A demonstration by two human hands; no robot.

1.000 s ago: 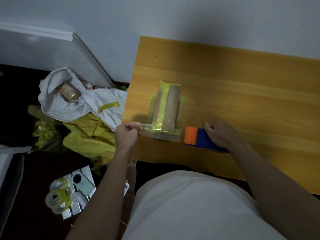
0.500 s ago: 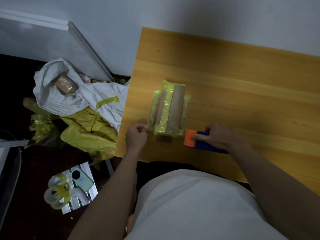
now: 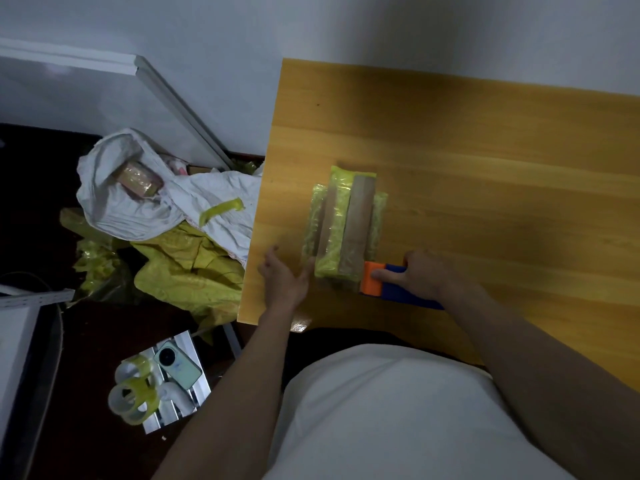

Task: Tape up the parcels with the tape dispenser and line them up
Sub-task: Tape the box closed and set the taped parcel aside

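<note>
Since half a second ago: left hand, then curled beside the parcel's near left corner, now lies with fingers spread and relaxed on the table, holding nothing, one fingertip touching the parcel's near left edge. Tape dispenser moved up against the parcel's near right corner.

Parcel: yellow-green wrapping crossed lengthwise by two brown tape strips, lying flat near the table's left edge, long axis running from the near edge toward the far edge. No legible writing on it.

Tape dispenser: orange head, blue body, on the table near its near edge, head touching the parcel. No brand readable.

Right hand: fingers curled round the dispenser's blue body, thumb lying along its side toward the orange head.

Off the table, on the dark floor to the left: white sack holding a taped packet, with a yellow tape strip stuck to it; crumpled yellow wrapping beneath it.

Low stand near the table's near left corner: pale green phone, camera side up, and clear tape rolls beside it. Any lettering on the phone is too small to read.
</note>
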